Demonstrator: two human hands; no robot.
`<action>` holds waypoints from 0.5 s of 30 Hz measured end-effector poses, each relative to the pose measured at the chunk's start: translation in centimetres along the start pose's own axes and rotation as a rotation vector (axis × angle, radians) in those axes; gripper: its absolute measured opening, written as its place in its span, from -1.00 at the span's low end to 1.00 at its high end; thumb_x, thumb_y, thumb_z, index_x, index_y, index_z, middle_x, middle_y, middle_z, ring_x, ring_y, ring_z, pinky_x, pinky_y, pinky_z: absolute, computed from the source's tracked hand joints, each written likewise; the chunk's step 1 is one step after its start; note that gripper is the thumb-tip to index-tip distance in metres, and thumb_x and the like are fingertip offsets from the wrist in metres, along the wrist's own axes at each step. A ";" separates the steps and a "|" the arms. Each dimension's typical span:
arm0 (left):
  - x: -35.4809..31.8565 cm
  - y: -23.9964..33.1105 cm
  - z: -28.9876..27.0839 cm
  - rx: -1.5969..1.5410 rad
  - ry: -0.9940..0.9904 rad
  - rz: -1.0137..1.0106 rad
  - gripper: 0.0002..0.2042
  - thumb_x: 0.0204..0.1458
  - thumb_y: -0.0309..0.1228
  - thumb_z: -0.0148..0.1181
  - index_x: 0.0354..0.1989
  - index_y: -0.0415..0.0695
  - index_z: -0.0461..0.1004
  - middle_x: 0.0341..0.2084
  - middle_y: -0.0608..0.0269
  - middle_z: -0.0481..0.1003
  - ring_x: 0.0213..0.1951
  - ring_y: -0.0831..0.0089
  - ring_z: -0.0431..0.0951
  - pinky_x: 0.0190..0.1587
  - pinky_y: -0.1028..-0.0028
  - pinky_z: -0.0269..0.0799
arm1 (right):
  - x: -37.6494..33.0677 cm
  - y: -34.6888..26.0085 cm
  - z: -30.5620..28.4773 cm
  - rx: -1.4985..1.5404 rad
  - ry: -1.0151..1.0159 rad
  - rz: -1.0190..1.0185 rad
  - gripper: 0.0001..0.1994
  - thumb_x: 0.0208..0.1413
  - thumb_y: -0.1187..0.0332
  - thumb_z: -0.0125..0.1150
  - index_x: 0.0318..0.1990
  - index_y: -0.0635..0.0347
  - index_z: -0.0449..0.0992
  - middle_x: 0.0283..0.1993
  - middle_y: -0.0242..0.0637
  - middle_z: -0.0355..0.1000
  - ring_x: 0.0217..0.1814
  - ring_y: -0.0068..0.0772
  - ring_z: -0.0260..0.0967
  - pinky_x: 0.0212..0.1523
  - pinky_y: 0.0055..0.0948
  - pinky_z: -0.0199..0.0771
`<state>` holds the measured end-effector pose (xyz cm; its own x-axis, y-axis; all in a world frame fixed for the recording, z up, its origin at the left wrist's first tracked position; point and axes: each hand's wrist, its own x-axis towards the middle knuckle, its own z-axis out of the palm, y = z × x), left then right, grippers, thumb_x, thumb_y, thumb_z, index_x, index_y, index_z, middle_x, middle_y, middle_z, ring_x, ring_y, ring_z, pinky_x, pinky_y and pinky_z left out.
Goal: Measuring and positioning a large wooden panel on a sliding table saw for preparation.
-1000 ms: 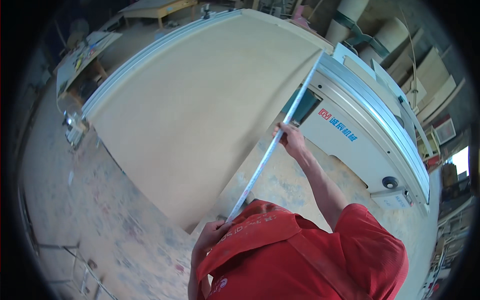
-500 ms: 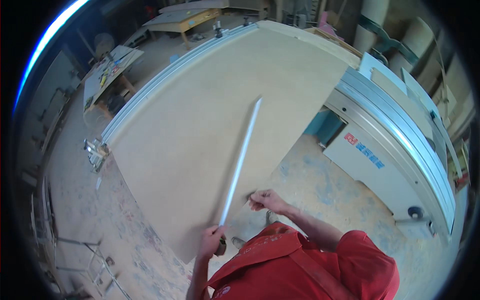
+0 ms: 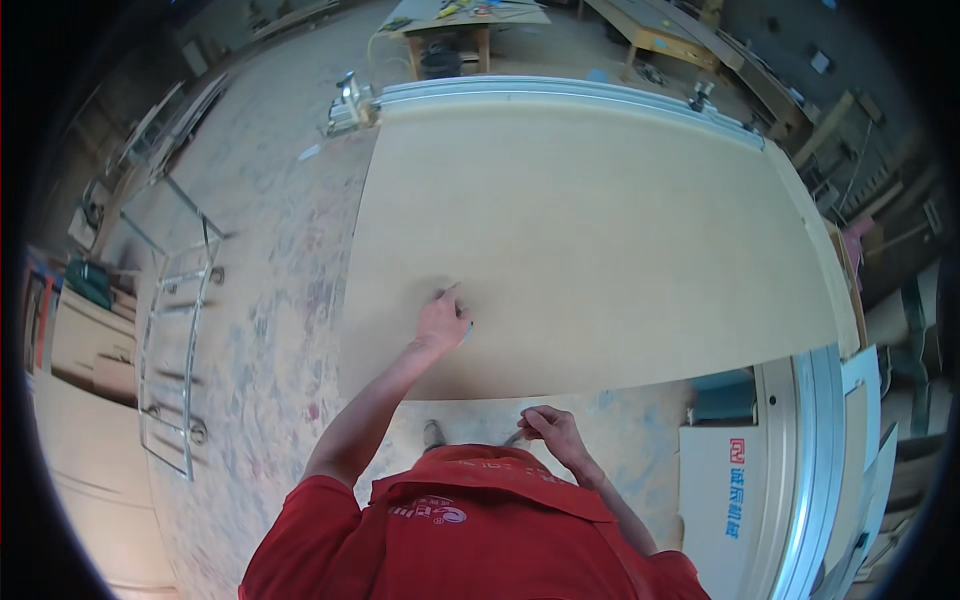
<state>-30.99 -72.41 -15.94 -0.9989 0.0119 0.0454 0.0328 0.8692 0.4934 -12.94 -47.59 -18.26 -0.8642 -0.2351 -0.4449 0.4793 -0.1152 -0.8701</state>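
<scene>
My left hand [image 3: 443,320] is over the near left part of a large tan board [image 3: 600,240], its index finger stretched forward onto or just above the surface. The other fingers curl around what looks like the tape measure [image 3: 469,328]; only a small bluish edge of it shows beside the palm, and no blade is out. My right hand [image 3: 556,432] hangs just off the board's near edge, in front of my body. Its fingers are pinched together, and a thin dark thing at the fingertips is too small to make out.
A metal fence rail [image 3: 560,92] runs along the board's far edge, with a clamp-like stop [image 3: 350,104] at its left end. On the right stands a pale machine cabinet [image 3: 715,490] with a metal rail. A wheeled metal frame [image 3: 180,340] stands left; a cluttered workbench [image 3: 470,14] lies beyond.
The long tape blade that stretched over the board is gone from view. My left hand has moved forward onto the board. The view has swung left; my right hand stays near the board's edge.
</scene>
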 end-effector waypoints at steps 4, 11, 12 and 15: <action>-1.0 -6.5 -2.6 -0.162 0.360 0.060 -0.57 -0.02 -0.39 0.19 0.08 -0.21 0.44 -0.07 -0.08 0.49 -0.05 -0.04 0.51 0.04 0.20 0.44 | 0.9 0.1 1.5 0.000 0.025 0.029 -0.60 0.30 0.14 0.08 -0.07 0.41 0.50 -0.21 -0.16 0.54 -0.20 -0.38 0.53 -0.13 -0.41 0.57; -9.0 -28.8 -6.1 -0.916 0.369 -0.826 -0.67 0.03 -0.51 0.07 -0.01 -0.28 0.51 -0.44 0.15 0.58 -0.46 0.48 0.54 -0.37 0.53 0.44 | 2.4 3.1 5.7 0.152 0.256 0.163 -0.55 0.31 0.05 0.03 -0.06 0.38 0.46 -0.19 -0.14 0.52 -0.21 -0.29 0.52 -0.14 -0.34 0.57; -9.5 -30.6 -6.4 -0.921 0.361 -0.825 -0.67 0.03 -0.51 0.07 -0.01 -0.28 0.51 -0.44 0.15 0.58 -0.46 0.48 0.54 -0.37 0.53 0.44 | 2.8 3.1 6.3 0.165 0.357 0.140 -0.55 0.30 0.04 0.03 -0.08 0.36 0.46 -0.20 -0.15 0.51 -0.22 -0.29 0.52 -0.16 -0.33 0.57; -10.3 -33.6 -6.3 -1.109 0.344 -1.011 -0.67 0.02 -0.53 0.07 -0.01 -0.29 0.51 -0.47 0.20 0.56 -0.49 0.57 0.48 -0.45 0.57 0.37 | 2.4 4.0 7.1 0.321 0.487 0.090 -0.58 0.28 0.05 0.07 -0.12 0.34 0.47 -0.22 -0.15 0.52 -0.24 -0.34 0.52 -0.20 -0.38 0.58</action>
<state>-21.62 -104.83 -27.45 -0.5680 -0.5836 -0.5803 -0.4682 -0.3508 0.8110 -12.03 -55.44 -21.31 -0.7520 0.2043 -0.6267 0.5111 -0.4197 -0.7501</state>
